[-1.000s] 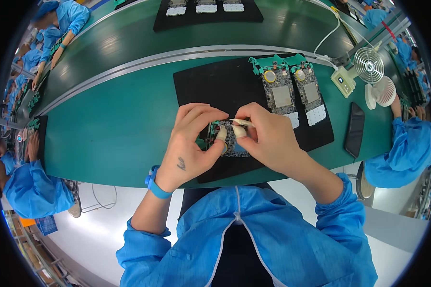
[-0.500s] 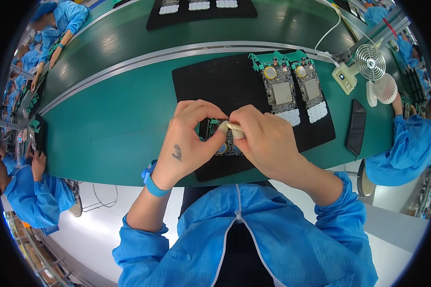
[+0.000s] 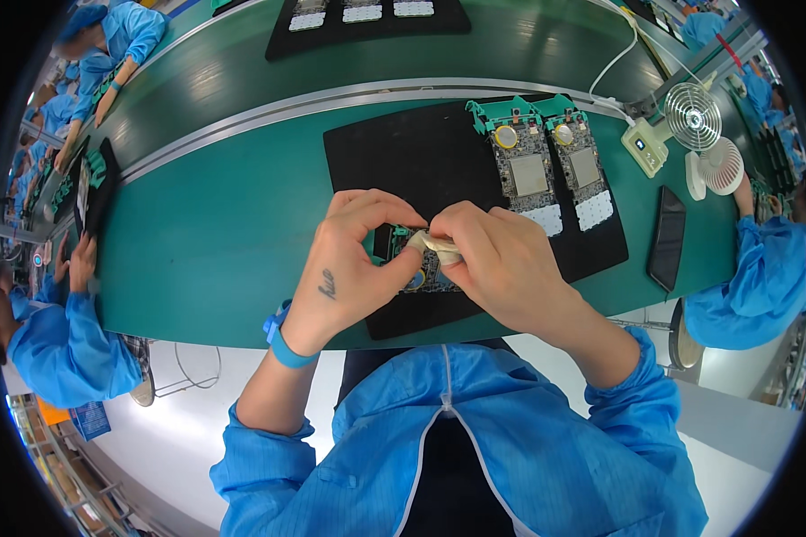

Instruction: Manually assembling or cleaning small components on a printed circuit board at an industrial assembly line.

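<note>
A circuit board (image 3: 433, 279) with a green plastic part at its left end lies on the near part of the black mat (image 3: 394, 157), mostly hidden under my hands. My left hand (image 3: 349, 259), with a blue band at the wrist, curls around the board's left end, thumb and forefinger on it. From the other side, my right hand (image 3: 497, 264) presses bent fingers onto the board's middle. Pale finger cots cover fingertips where the hands meet. Any small part between them is hidden. Two more boards (image 3: 527, 170) with green ends, round yellow-rimmed parts and white pads lie at the mat's right.
A black phone (image 3: 665, 237) lies right of the mat, with a small fan (image 3: 692, 116) and a white fan (image 3: 719, 167) beyond. Behind the metal rail, a black tray (image 3: 457, 20) of boards sits on the green belt (image 3: 242, 67). Co-workers in blue sit left and right.
My hands stay nearly in place, the right fingers shifting slightly over the board. The tray on the belt has slid a little left. At left, a co-worker's hands and a dark tray have moved.
</note>
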Demonstrator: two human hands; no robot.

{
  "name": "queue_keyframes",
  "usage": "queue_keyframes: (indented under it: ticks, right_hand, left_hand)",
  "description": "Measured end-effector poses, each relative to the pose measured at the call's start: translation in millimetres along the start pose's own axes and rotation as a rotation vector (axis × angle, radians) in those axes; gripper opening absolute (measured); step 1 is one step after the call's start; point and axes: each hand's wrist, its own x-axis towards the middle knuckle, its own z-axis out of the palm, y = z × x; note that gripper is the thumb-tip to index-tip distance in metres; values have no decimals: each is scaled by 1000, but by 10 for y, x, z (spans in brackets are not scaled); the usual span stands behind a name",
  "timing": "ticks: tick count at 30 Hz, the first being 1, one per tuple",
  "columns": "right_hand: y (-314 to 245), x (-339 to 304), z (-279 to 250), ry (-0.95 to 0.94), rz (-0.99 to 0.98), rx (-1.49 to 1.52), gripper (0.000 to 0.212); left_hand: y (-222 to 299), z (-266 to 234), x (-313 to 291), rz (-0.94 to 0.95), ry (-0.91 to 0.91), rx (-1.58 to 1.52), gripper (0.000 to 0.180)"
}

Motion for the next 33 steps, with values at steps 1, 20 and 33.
queue_keyframes:
  ticks: [1, 20, 33]
  right_hand:
    - [-2, -2, -4, 2, -3, -1, 34]
    - [-244, -233, 196, -29, 583, 353, 23]
    - [-124, -228, 128, 63, 243, 44, 23]
  left_hand:
    - [-4, 0, -7, 3, -2, -5, 16]
    - [26, 23, -37, 8, 9, 6, 16]
    - [4, 80, -30, 50, 34, 28, 14]
